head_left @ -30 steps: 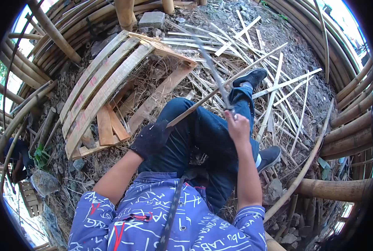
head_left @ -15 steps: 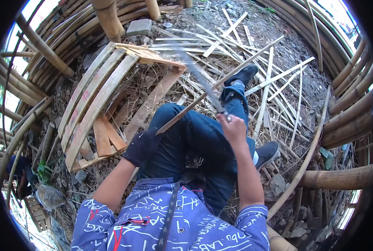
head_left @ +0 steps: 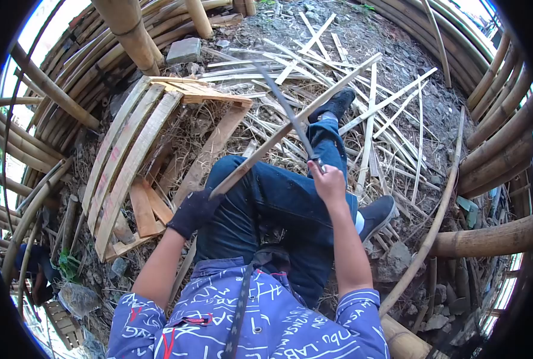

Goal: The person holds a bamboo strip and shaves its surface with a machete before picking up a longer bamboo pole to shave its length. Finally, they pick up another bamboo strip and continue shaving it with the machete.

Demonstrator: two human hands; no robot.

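Observation:
My left hand [head_left: 194, 212], in a dark glove, is closed around the near end of a long bamboo strip [head_left: 255, 157]. The strip slants up and away to the right, passing over my left knee and across my other shin. In my bare right hand [head_left: 330, 184] is the handle of a long-bladed knife [head_left: 292, 117]. Its narrow grey blade points forward and left, crossing the strip in this view near the strip's middle. The blade's far end is blurred. I sit with my legs [head_left: 278, 197] bent below the strip.
Pale split strips [head_left: 371, 119] lie scattered over the rubble ground ahead. A wooden pallet [head_left: 132, 155] leans at the left. Bamboo poles [head_left: 499, 161] surround the area, and a thick pole [head_left: 487, 236] juts in at right. Another person [head_left: 36, 269] is at far left.
The view has shifted, so the pallet and scattered strips appear farther left. The strip shows a broader face now, and the knife blade looks less smeared. Both hands keep their holds.

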